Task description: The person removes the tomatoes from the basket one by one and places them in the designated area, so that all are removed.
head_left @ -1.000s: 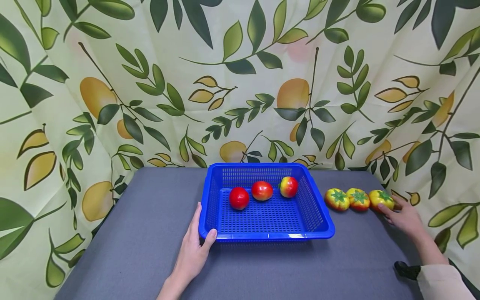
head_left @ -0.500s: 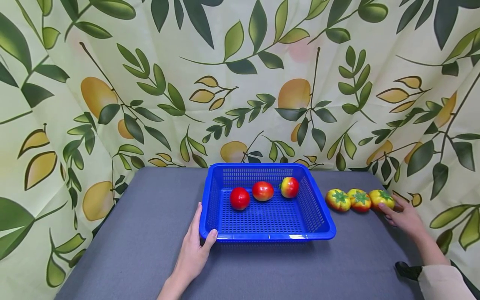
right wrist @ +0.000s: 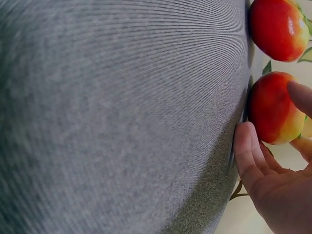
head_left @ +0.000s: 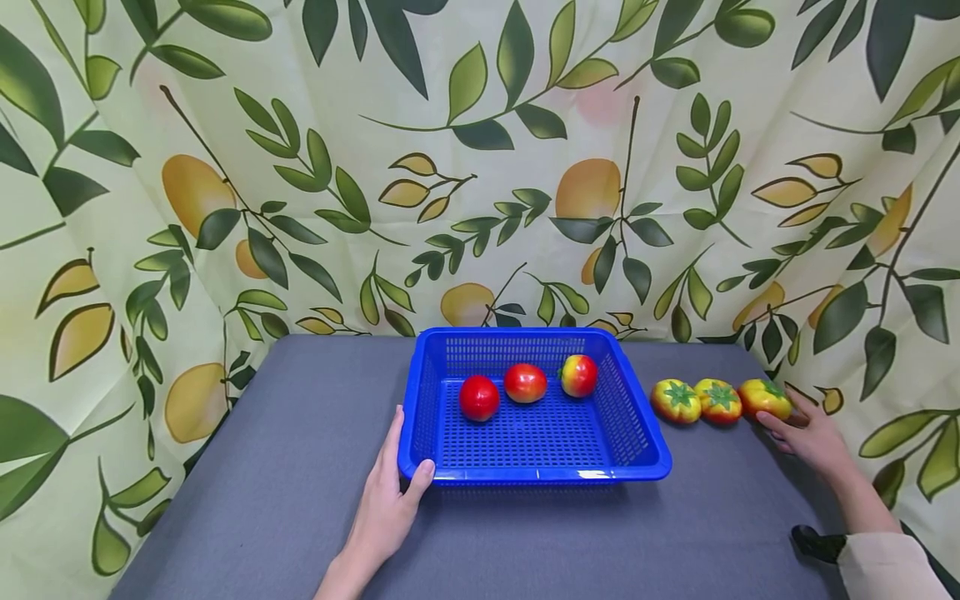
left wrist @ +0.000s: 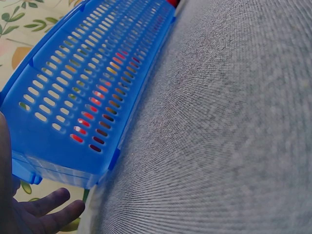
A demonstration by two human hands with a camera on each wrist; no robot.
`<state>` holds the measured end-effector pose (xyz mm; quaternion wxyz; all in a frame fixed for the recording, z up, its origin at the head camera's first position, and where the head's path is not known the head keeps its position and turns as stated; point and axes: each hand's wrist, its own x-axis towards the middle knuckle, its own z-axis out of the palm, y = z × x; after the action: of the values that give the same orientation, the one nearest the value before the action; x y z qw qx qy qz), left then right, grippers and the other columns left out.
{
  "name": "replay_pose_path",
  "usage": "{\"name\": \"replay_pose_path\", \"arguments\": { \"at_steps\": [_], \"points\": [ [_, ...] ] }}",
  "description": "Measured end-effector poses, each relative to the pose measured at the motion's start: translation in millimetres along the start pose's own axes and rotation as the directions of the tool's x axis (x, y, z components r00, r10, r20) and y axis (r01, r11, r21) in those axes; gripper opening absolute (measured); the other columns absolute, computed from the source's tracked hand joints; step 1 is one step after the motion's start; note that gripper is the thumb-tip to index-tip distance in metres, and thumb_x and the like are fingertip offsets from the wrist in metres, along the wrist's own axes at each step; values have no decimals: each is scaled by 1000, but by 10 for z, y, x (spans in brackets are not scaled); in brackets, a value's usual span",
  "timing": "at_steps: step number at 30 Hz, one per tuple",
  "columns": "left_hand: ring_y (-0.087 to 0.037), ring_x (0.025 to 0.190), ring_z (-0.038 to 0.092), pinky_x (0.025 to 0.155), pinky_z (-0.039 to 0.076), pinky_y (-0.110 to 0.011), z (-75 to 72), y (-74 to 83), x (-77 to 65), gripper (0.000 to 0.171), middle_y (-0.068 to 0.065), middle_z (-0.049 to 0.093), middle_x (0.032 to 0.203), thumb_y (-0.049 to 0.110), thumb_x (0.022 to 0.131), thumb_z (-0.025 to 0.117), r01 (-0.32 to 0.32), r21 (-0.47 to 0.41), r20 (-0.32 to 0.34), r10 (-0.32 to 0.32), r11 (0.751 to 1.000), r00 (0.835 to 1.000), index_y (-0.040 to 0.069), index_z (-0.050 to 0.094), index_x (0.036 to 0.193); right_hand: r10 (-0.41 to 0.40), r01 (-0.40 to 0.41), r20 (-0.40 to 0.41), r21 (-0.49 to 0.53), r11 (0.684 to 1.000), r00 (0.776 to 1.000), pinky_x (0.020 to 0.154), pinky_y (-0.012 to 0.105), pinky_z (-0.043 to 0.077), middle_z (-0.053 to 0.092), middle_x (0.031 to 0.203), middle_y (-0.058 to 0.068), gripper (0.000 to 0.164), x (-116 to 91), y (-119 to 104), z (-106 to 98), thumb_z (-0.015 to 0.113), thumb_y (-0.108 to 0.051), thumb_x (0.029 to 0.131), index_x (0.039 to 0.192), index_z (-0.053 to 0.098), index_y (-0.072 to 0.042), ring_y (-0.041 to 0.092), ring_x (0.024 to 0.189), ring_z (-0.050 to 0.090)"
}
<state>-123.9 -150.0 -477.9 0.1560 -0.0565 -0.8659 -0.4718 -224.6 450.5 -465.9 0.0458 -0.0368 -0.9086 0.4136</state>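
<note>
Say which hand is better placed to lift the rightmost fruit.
The right hand, likely: it has the rightmost fruit between thumb and fingers, while the left hand holds the blue basket.

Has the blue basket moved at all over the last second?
No: in the head view, the blue basket sits in the same spot against the leafy cloth behind it.

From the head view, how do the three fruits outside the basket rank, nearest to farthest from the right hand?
1. Right fruit: held by the right hand
2. Middle fruit: between the others
3. Left fruit: beside the basket
</note>
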Motion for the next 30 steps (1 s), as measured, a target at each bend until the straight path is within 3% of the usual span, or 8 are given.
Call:
{"name": "replay_pose_path", "arguments": {
  "at_steps": [13, 19, 24, 30],
  "points": [
    [-29, 145, 22, 106, 28, -60, 3, 12, 7, 79, 2, 14, 163, 37, 98, 59, 5, 4, 2, -5, 1000, 1000, 32, 8, 159, 12, -12, -14, 0, 1000, 1000, 58, 26, 56, 36, 121, 53, 88, 13, 29, -4, 63, -28, 98, 150, 4, 11, 0, 68, 59],
    [-29, 145, 21, 106, 28, -60, -4, 16, 1, 78, 3, 14, 162, 36, 98, 59, 5, 2, 1, -5, 1000, 1000, 25, 11, 160, 29, -29, -15, -5, 1000, 999, 58, 25, 55, 37, 117, 50, 90, -4, 25, -7, 65, -29, 97, 150, 5, 13, 8, 68, 62],
    [-29, 145, 21, 107, 27, -60, -8, 17, 1, 79, 4, 13, 163, 37, 98, 59, 10, 3, 6, -10, 1000, 1000, 26, 10, 160, 49, -49, -2, -17, 999, 999, 58, 26, 55, 36, 117, 49, 93, -14, 11, -20, 66, -29, 96, 150, 3, 13, 19, 70, 66],
    [-30, 145, 21, 106, 27, -60, -9, 27, -5, 79, 2, 13, 163, 38, 98, 58, 25, 2, 15, -25, 1000, 1000, 24, 11, 160, 108, -109, 16, 33, 994, 994, 61, 29, 57, 35, 121, 53, 96, -46, -15, -49, 67, -29, 95, 147, 2, 18, 12, 70, 65]
  ]
}}
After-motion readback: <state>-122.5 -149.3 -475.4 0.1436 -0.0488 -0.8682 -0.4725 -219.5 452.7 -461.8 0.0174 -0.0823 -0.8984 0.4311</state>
